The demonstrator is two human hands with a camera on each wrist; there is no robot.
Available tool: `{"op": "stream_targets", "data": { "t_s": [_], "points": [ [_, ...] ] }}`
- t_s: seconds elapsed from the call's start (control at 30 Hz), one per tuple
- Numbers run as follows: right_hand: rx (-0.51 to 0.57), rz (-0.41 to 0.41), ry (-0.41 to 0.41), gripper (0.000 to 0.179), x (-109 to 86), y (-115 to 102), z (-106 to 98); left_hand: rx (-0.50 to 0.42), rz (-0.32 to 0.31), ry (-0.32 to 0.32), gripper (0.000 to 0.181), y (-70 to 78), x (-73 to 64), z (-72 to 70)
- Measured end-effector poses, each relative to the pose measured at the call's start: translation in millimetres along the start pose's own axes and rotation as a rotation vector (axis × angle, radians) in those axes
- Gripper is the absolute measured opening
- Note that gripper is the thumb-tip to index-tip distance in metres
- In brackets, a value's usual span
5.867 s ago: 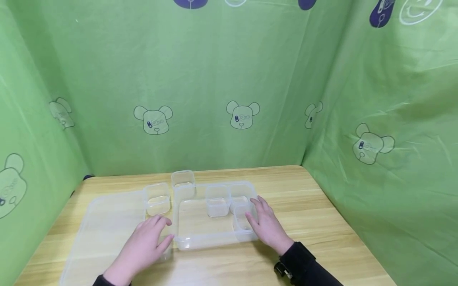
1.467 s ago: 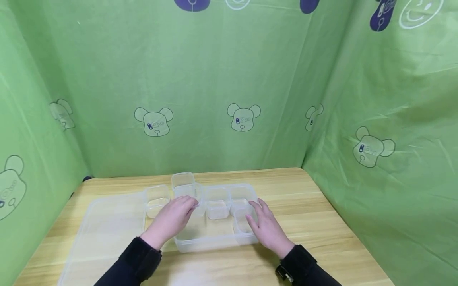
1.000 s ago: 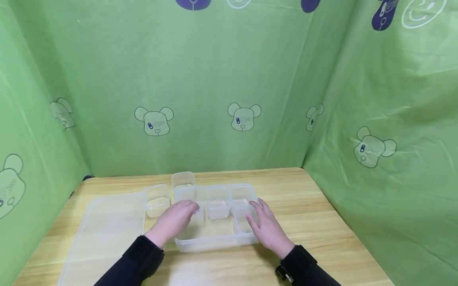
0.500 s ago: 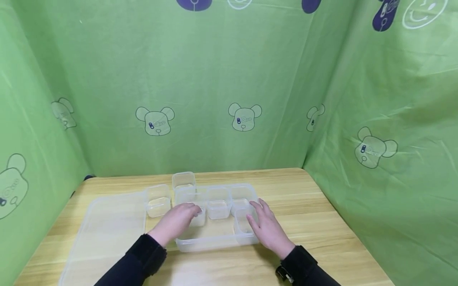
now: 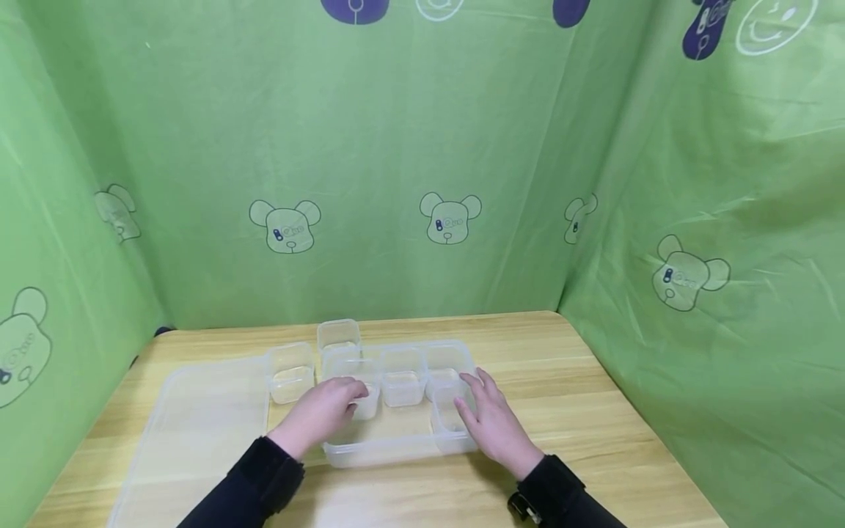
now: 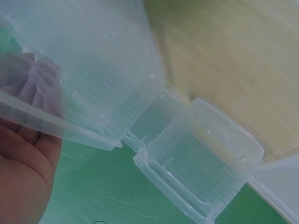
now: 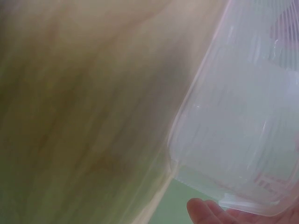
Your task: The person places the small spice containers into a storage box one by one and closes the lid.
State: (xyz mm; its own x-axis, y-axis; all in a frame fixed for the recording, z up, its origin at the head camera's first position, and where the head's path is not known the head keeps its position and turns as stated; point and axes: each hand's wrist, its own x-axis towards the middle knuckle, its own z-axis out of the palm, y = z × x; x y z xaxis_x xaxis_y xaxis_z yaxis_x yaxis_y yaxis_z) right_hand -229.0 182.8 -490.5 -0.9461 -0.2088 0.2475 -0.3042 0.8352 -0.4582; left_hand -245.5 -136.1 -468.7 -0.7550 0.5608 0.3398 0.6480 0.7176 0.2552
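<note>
A large clear plastic box (image 5: 379, 452) stands on the table, with several small clear containers inside. My left hand (image 5: 320, 414) reaches over its left side and pinches a small clear container (image 5: 370, 403) that sits low in the box. In the left wrist view, the left hand's fingers (image 6: 44, 88) show through the clear plastic. My right hand (image 5: 495, 422) rests at the box's right side, fingers extended and thumb spread over the rim. The right wrist view has its fingertips (image 7: 201, 210) right by the rim. Inside, a small container (image 5: 404, 389) stands at the back middle.
A large translucent lid (image 5: 198, 425) lies flat left of the box. Two small containers stand outside it: one container (image 5: 290, 374) beside the lid, another container (image 5: 339, 336) behind the box's left corner. Green cloth (image 5: 370, 147) surrounds the wooden table (image 5: 568, 381).
My left hand has come from left of the box to over it, bringing a small container in and lowering it beside the back middle one. The right hand has stayed at the right rim.
</note>
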Motion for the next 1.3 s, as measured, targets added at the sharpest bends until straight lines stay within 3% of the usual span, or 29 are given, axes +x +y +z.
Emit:
{"op": "stream_targets", "data": {
  "t_s": [0.4, 0.83, 1.3],
  "points": [
    [0.007, -0.013, 0.007, 0.051, 0.4, 0, 1, -0.023, -0.012, 0.022, 0.015, -2.1, 1.3, -1.1],
    [0.001, -0.005, 0.003, 0.051, 0.9, 2, 0, -0.053, -0.072, 0.055, 0.015, -5.7, 6.7, 4.3],
    [0.01, 0.014, -0.019, 0.051, 1.4, 1, 1, -0.058, -0.087, 0.075, 0.012, -7.3, 9.8, 8.1]
  ]
}}
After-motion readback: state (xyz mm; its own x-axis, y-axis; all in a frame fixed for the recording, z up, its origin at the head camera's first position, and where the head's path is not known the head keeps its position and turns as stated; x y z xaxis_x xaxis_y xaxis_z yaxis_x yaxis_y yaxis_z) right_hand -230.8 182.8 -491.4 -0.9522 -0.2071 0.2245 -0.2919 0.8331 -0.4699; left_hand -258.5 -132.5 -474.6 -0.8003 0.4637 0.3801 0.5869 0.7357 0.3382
